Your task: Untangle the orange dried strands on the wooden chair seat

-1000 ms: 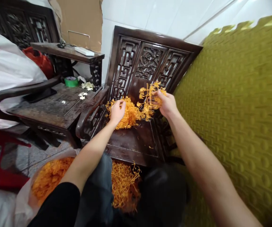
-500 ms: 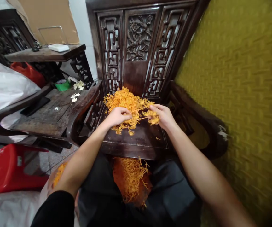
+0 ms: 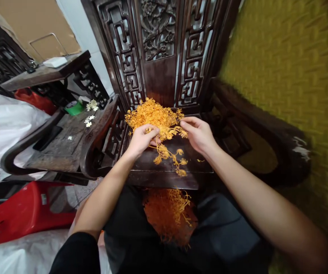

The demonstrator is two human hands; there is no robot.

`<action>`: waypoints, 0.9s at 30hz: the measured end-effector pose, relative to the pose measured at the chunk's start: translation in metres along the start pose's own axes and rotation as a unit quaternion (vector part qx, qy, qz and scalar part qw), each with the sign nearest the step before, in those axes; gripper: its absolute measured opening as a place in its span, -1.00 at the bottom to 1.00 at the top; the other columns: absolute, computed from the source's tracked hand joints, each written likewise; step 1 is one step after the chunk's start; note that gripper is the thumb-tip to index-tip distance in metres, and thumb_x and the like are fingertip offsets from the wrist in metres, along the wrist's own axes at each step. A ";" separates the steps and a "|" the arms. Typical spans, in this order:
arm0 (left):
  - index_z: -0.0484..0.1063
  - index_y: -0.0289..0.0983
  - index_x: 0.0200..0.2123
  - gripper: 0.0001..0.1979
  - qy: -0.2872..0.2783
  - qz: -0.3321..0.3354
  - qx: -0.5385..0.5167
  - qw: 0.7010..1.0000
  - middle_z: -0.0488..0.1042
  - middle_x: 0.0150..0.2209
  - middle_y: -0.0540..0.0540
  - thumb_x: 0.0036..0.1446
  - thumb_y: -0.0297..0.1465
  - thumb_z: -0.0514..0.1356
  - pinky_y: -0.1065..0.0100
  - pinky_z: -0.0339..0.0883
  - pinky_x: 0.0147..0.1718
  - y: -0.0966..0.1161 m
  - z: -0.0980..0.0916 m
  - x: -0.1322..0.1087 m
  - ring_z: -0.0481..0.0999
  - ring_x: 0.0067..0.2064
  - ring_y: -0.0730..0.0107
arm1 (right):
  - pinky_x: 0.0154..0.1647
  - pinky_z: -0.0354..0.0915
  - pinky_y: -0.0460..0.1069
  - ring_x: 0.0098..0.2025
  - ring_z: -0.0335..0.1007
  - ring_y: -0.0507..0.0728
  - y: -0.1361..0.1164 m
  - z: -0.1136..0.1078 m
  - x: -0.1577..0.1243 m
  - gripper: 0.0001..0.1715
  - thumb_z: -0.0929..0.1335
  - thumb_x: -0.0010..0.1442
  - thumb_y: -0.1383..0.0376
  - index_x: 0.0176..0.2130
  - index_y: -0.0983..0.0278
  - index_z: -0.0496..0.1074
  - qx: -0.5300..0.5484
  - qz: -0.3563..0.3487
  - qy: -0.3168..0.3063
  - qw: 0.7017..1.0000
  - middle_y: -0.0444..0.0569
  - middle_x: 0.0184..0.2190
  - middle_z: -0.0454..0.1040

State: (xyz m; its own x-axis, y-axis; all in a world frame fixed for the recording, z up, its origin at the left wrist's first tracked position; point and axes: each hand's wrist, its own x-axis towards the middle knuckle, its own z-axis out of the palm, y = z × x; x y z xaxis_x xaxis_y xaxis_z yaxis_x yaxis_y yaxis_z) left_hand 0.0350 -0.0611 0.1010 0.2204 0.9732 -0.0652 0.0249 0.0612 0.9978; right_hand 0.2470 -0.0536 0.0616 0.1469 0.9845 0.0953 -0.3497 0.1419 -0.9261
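Observation:
Between thumb and fingers, my left hand (image 3: 144, 140) pinches an orange sprig (image 3: 164, 152) of thin stems with small flower-like heads. Part of this sprig hangs down over the dark wooden chair seat (image 3: 143, 164). My right hand (image 3: 199, 134) is just to the right, thumb and forefinger drawn together beside more orange heads. Anything between those fingertips is too small to make out. Behind both hands lies a heap of similar orange sprigs (image 3: 152, 113), against the chair's carved back (image 3: 160, 82).
Below the seat, between my knees, an orange-red bag or container (image 3: 164, 211) holds thin orange stems. At left are a second wooden chair (image 3: 64, 152) with green tape (image 3: 75, 108) and pale flower pieces (image 3: 89, 121), and a red plastic stool (image 3: 35, 213). A yellow-green textured surface (image 3: 280, 68) rises at right.
My right fingers have come away from the sprig stretched between my hands. Its branches now droop from my left hand towards the seat's front. The view has shifted and tilted.

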 end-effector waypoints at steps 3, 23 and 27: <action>0.37 -0.28 -0.36 -0.76 0.026 0.013 -0.028 0.999 0.52 -0.51 -0.01 0.09 -0.29 0.35 0.37 0.45 -0.44 0.001 -0.003 0.000 0.56 -0.50 0.41 | -0.26 0.50 -0.02 -0.27 0.46 0.05 -0.009 -0.005 0.000 -0.58 0.63 -0.09 0.14 -0.24 0.17 0.54 0.052 0.026 -0.008 0.998 -0.12 -0.28 0.54; 0.50 -0.31 -0.37 -0.73 0.018 0.097 0.026 0.995 0.56 -0.45 -0.05 0.13 -0.20 0.35 0.36 0.43 -0.34 -0.003 0.031 -0.017 0.56 -0.42 0.44 | -0.51 0.31 -0.03 -0.33 0.37 0.11 -0.019 0.040 -0.039 -0.57 0.34 0.19 0.04 -0.05 0.19 0.56 0.069 0.070 -0.054 0.994 -0.04 -0.32 0.44; 0.47 -0.27 -0.42 -0.74 0.046 0.115 0.072 0.990 0.49 -0.51 0.02 0.15 -0.21 0.33 0.39 0.34 -0.44 -0.001 0.041 -0.023 0.47 -0.48 0.47 | -0.51 0.23 -0.06 -0.35 0.28 0.08 -0.009 0.048 -0.036 -0.50 0.31 0.27 -0.19 -0.16 0.14 0.47 -0.036 -0.017 0.055 0.998 -0.08 -0.35 0.36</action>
State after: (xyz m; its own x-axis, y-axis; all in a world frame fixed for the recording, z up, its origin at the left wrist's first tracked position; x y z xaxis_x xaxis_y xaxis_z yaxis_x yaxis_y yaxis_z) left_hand 0.0696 -0.0930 0.1012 0.1477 0.9741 0.1709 0.1243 -0.1898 0.9739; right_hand 0.2007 -0.0858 0.0842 0.2586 0.9618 0.0895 -0.2757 0.1623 -0.9474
